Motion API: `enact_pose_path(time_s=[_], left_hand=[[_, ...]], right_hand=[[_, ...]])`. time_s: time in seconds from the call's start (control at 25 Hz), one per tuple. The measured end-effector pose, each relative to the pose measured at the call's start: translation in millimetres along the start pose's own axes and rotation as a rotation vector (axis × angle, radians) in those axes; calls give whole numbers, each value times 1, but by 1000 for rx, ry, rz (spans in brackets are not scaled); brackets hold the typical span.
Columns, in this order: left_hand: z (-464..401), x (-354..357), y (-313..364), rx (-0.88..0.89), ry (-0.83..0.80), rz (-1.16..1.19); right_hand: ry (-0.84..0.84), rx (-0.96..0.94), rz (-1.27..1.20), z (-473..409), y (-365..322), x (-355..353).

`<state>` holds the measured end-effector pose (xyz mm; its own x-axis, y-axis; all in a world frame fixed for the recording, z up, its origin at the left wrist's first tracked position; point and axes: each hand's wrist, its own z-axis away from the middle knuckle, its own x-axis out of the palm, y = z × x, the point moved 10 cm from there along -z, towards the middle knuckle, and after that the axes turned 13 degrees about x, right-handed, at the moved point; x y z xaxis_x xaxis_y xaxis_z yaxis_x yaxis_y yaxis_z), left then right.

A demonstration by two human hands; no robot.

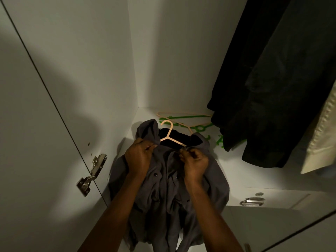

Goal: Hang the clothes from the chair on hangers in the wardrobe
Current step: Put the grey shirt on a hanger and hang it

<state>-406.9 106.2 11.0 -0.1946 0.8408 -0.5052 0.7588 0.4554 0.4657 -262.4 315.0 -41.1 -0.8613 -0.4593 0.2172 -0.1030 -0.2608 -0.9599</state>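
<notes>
Both hands work at the neck of a grey shirt (169, 182) that lies on the white floor (258, 171) of the wardrobe. Left hand (139, 159) grips a bunched fold of the collar, fingers curled tight around the cloth. Right hand (194, 162) pinches the other side of the collar at the placket, thumb against fingertips. The shirt is soft, matte and heavily creased, with small dark buttons down its front; its lower part spills over the front edge towards the camera. A thin, smooth peach hanger (170, 133) sits in the neck opening, its curved hook sticking up and out past the collar, one arm running under the cloth by the right hand.

Behind the shirt on the wardrobe floor lie spare hangers: another slim peach one (183, 113) and green ones (192, 117) with notched edges, loosely overlapping. On the right hang dark coats (272, 79), heavy and slightly glossy, and beside them a pale ribbed garment (321, 135). A metal hinge (91, 173) is fixed to the left door.
</notes>
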Motion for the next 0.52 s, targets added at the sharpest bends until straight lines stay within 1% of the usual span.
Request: enact_pose_path(time_s=[0.12, 0.2, 0.24, 0.32, 0.4, 0.52], left_hand=[[-2, -3, 0, -220, 23, 61], [-3, 4, -7, -385, -3, 184], [-1, 10, -11, -432, -16, 270], [2, 19, -12, -446, -56, 383], [9, 28, -10, -458, -112, 427], [18, 34, -8, -505, -106, 468]], right_hand=[[-68, -31, 33, 2, -5, 7], [-114, -47, 54, 3, -7, 11], [-133, -60, 63, 3, -8, 13], [-169, -66, 80, 4, -7, 17], [-205, -64, 104, 8, -1, 24], [-237, -58, 142, 10, 8, 31]])
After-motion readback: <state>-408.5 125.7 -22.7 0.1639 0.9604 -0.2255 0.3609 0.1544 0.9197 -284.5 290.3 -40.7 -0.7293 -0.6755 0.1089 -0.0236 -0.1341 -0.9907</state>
